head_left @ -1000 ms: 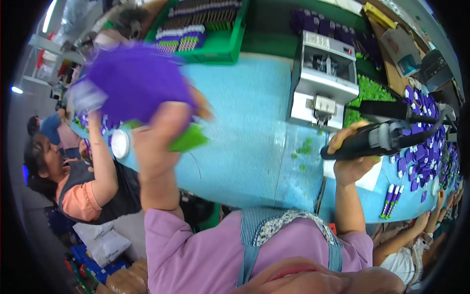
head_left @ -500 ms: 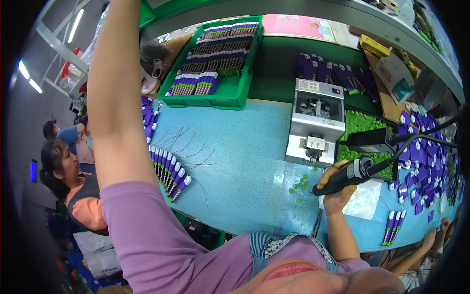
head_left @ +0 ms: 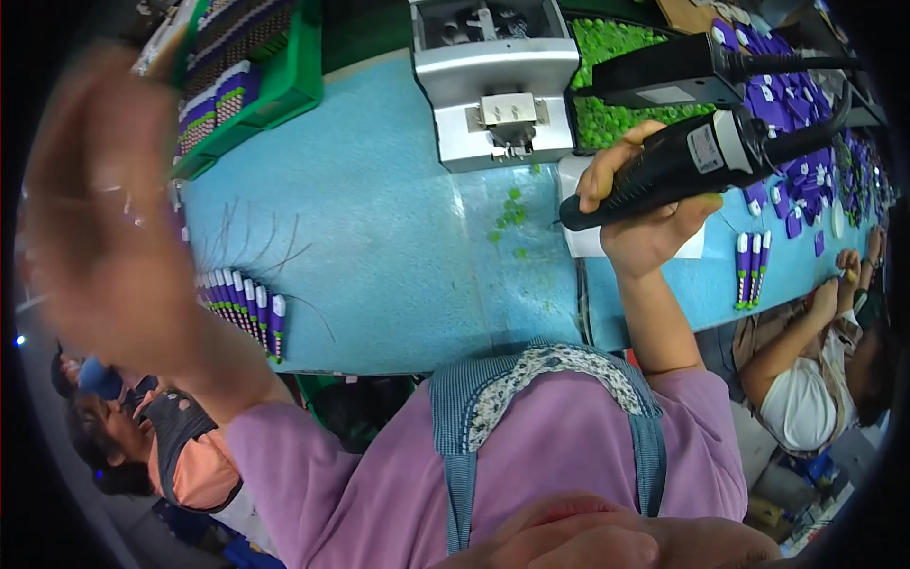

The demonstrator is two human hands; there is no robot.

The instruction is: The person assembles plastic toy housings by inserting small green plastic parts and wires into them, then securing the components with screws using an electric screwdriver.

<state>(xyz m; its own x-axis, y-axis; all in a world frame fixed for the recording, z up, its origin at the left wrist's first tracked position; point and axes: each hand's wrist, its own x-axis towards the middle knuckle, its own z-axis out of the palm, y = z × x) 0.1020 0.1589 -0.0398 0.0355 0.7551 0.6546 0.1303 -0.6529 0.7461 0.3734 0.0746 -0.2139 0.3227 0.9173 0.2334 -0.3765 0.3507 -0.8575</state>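
Observation:
My right hand (head_left: 645,228) is wrapped around a black corded electric screwdriver (head_left: 664,171), its tip pointing left over the blue tabletop (head_left: 379,209). Raised high on the left, my left hand (head_left: 109,218) is smeared by motion; its fingers cannot be made out. Beneath and beside that arm, a slanted row of purple, white and green parts (head_left: 248,302) with thin dark wires lies on the table. Several small green pieces (head_left: 512,211) are scattered left of the screwdriver's tip. A silver screw feeder (head_left: 502,85) stands just behind them.
A green crate (head_left: 294,90) of similar parts stands at the far left. Behind the screwdriver are a tray of green pieces (head_left: 616,47) and a black corded box (head_left: 664,74). Purple parts (head_left: 806,123) are heaped at right. Other people (head_left: 806,398) sit at both sides.
My left arm has come down from its high reach, bringing the hand into view. The view has tilted down and shifted; my right hand still holds the screwdriver.

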